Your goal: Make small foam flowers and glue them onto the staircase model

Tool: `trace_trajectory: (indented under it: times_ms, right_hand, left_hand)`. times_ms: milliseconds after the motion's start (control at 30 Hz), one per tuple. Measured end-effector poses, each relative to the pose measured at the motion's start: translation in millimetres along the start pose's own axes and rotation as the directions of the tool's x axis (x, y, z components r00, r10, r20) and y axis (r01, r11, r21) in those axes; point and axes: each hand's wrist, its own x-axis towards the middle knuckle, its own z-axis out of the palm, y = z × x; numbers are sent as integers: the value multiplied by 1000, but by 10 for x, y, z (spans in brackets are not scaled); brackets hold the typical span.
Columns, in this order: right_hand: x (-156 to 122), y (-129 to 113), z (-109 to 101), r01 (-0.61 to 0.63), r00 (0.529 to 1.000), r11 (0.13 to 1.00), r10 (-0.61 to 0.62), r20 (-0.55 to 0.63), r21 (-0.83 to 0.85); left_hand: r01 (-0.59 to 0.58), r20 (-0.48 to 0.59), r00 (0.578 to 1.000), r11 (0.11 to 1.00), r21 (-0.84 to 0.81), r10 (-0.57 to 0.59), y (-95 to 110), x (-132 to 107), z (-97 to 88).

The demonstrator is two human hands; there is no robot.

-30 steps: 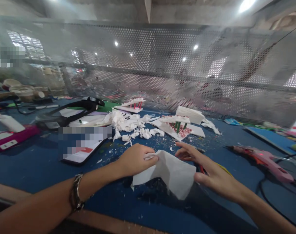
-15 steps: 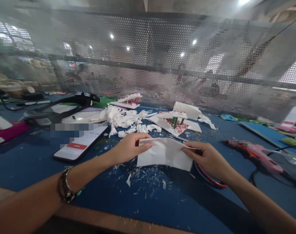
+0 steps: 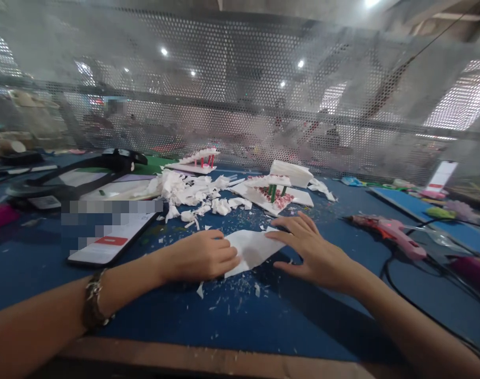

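Note:
A white sheet of paper (image 3: 252,248) lies low over the blue tabletop between my hands. My left hand (image 3: 204,255) is closed at its left end, fingers curled over the edge; the thumb is hidden. On the other side, my right hand (image 3: 313,252) has its fingers spread, with the fingertips at the sheet's upper right edge and the thumb apart from it. Small white scraps (image 3: 240,300) are strewn in front of the sheet. Just beyond it stands a small white model (image 3: 279,192) with green posts and red bits.
Torn white paper (image 3: 184,189) is heaped behind my left hand. A phone (image 3: 115,239) lies at left, near black headgear (image 3: 105,168). At right are a pink glue gun (image 3: 398,237) with its cable and a blue board (image 3: 405,205). A perforated metal screen (image 3: 240,95) closes the back.
The sheet, held up by both hands before, is now lower and tilted. My right hand has released its pinch and spread its fingers. My left hand has turned palm down over the edge.

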Motion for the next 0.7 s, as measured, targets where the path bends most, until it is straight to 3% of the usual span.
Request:
trace_trajectory:
  times_ms: [100,267,433,700]
  right_hand:
    - [54,-166,-1,91,996,993,-91,-13,77]
    - [184,-359,104,132,984,971,-152,90,198]
    - [257,-314,268,134,987,963,-150,52,235]
    - [264,-264,322,87,996,896,-81,-32,435]
  left_hand:
    - [-27,12,1000,998,49,27,47,42,37]
    - [180,38,984,972,-149,-177,84,33,39]
    - [329,132,944,836,-439,-302,68,-54,30]
    - [417,173,905,735,-535,-388,79,-27,45]
